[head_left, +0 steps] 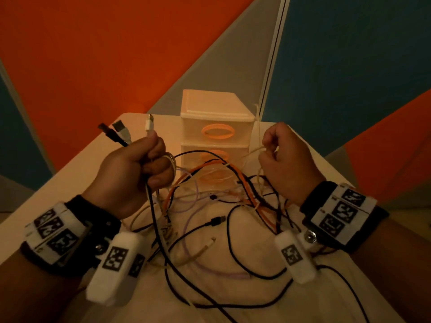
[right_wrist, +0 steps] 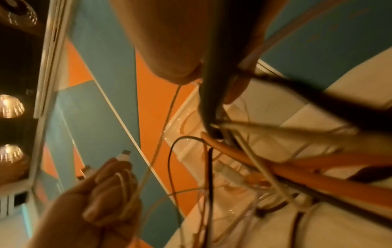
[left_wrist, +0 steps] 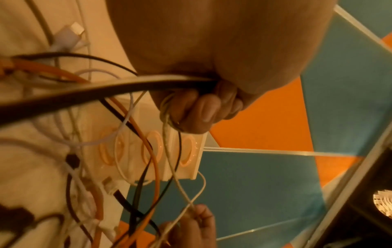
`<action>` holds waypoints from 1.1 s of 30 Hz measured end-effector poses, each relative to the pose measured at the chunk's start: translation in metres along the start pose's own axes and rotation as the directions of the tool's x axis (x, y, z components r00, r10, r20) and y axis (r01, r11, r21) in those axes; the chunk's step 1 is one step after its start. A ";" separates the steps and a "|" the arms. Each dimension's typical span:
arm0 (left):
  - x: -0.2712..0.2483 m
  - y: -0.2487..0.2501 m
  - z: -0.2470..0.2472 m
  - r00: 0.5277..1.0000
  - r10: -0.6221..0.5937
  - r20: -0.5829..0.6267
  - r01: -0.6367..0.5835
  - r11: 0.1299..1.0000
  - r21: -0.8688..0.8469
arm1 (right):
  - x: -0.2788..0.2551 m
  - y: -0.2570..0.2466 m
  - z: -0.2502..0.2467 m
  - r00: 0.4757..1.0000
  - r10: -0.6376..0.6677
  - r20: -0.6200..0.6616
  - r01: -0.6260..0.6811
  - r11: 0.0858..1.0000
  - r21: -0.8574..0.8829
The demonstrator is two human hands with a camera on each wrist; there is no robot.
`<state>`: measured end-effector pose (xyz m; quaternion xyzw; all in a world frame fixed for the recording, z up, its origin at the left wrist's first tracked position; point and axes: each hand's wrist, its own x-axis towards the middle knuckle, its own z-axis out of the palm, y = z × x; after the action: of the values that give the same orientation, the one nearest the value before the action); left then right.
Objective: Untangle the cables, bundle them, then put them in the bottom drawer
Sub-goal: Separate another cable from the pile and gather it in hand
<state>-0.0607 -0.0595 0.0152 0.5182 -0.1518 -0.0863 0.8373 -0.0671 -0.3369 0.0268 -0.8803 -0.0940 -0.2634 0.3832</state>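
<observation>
A tangle of black, white, orange and pale purple cables [head_left: 217, 206] lies on the white table [head_left: 70, 183] between my wrists. My left hand [head_left: 149, 164] is raised and grips a bunch of cable ends; a black plug, a grey plug and a white plug [head_left: 149, 123] stick up above the fist. My right hand [head_left: 277, 155] pinches a thin white cable [head_left: 257, 127] that runs upward past the drawer unit. In the left wrist view, curled fingers [left_wrist: 203, 110] clamp dark and white cables. The right wrist view shows my left hand [right_wrist: 110, 188] with its plugs.
A small cream drawer unit [head_left: 214, 127] with orange oval handles stands upright at the table's far edge, behind the tangle; cables lie against its lower drawers. Orange and teal wall panels rise beyond. Table edges slope away left and right.
</observation>
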 end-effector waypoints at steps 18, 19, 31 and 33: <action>0.003 0.001 -0.006 0.998 -0.018 -0.059 0.014 0.998 -0.062 | 0.009 0.016 -0.005 0.920 0.267 0.288 -0.388 0.731 0.562; 0.003 0.001 -0.007 0.998 -0.014 -0.066 0.009 0.998 -0.067 | 0.010 0.017 -0.008 0.928 0.229 0.296 -0.359 0.766 0.533; 0.003 -0.002 -0.003 1.000 -0.021 -0.022 0.021 0.999 -0.039 | 0.021 0.017 -0.011 0.978 0.190 -0.083 -0.158 0.943 0.293; 0.002 -0.001 -0.002 1.000 -0.018 -0.012 0.018 0.998 -0.058 | 0.025 0.009 -0.008 0.922 0.378 -0.086 -0.322 0.869 0.375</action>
<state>-0.0578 -0.0587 0.0133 0.4954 -0.1394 -0.0951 0.8521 -0.0456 -0.3492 0.0390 -0.7759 0.0519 -0.2363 0.5827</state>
